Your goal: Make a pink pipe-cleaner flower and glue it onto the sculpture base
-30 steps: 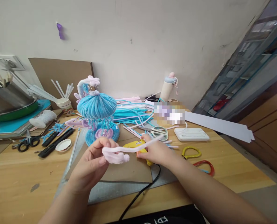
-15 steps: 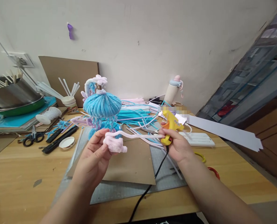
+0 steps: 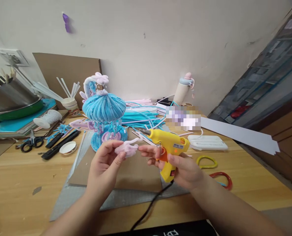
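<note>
A small bundle of pale pink pipe cleaner [image 3: 127, 149] is pinched between the thumb and fingers of my left hand [image 3: 107, 160]. A short end of it sticks out to the upper right. My right hand [image 3: 185, 168] is wrapped round a yellow hot glue gun [image 3: 169, 141] with an orange trigger, its nozzle pointing left above the bundle. Some fingertips of that hand reach toward the bundle's right side; whether they touch it I cannot tell. Behind my left hand stands a blue, jellyfish-like pipe-cleaner piece [image 3: 104, 108] with pink flowers.
Cardboard [image 3: 141, 177] lies on a grey cutting mat [image 3: 59, 203]. Blue and pink pipe cleaners [image 3: 138, 118] are heaped behind. Black scissors [image 3: 32, 141] lie left; yellow [image 3: 207, 161] and red [image 3: 224, 180] handles lie right. The glue gun's black cord [image 3: 148, 206] runs toward the front edge.
The long pink strand stretched between my hands now shows only as a short end by the bundle. My right hand has turned the glue gun level and brought it nearer my left hand.
</note>
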`<state>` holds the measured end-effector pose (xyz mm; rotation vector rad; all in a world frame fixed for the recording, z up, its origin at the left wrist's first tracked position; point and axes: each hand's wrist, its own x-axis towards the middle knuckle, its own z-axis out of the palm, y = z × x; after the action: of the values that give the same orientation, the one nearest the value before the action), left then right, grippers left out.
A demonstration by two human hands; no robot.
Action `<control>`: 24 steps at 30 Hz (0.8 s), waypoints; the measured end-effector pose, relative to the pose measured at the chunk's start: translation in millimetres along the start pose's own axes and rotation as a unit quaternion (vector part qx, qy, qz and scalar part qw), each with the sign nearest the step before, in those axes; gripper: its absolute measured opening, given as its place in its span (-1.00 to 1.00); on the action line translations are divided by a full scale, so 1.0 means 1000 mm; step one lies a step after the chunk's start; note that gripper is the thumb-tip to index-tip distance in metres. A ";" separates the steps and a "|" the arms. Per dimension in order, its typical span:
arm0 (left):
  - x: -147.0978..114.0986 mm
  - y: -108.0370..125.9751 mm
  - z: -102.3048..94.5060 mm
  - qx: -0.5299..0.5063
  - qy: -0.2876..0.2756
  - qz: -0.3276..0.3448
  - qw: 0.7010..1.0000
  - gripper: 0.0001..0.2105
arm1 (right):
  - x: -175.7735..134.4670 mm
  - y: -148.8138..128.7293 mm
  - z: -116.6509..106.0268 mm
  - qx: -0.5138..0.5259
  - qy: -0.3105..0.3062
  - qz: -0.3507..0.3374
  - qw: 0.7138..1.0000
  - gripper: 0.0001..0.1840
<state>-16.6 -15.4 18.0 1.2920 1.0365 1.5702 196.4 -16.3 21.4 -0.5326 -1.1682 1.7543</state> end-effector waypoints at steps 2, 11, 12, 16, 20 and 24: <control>-0.001 -0.001 0.002 0.001 -0.014 -0.003 1.000 -0.81 | 0.001 0.002 0.002 0.007 -0.008 -0.003 1.000 -0.74; -0.002 -0.001 0.003 0.019 -0.036 -0.023 0.999 -0.84 | 0.002 0.002 0.002 -0.013 0.029 -0.017 0.999 -0.78; -0.003 0.000 0.003 0.026 -0.039 -0.026 0.999 -0.85 | 0.001 0.002 0.002 -0.017 0.029 -0.021 0.999 -0.77; -0.003 -0.001 0.004 0.018 -0.050 -0.055 0.997 -0.84 | 0.000 0.001 0.003 -0.022 0.009 -0.050 0.998 -0.77; -0.001 -0.008 0.003 -0.031 -0.060 -0.100 0.993 -0.81 | -0.002 0.002 0.001 -0.030 0.000 -0.045 0.999 -0.74; 0.000 -0.009 0.003 -0.099 -0.079 -0.146 0.981 -0.79 | -0.003 0.005 -0.002 -0.071 0.018 -0.033 0.997 -0.69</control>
<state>-12.9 -12.2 9.9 1.0573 0.9006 1.2909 197.4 -18.3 15.5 -0.6006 -1.2768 1.6074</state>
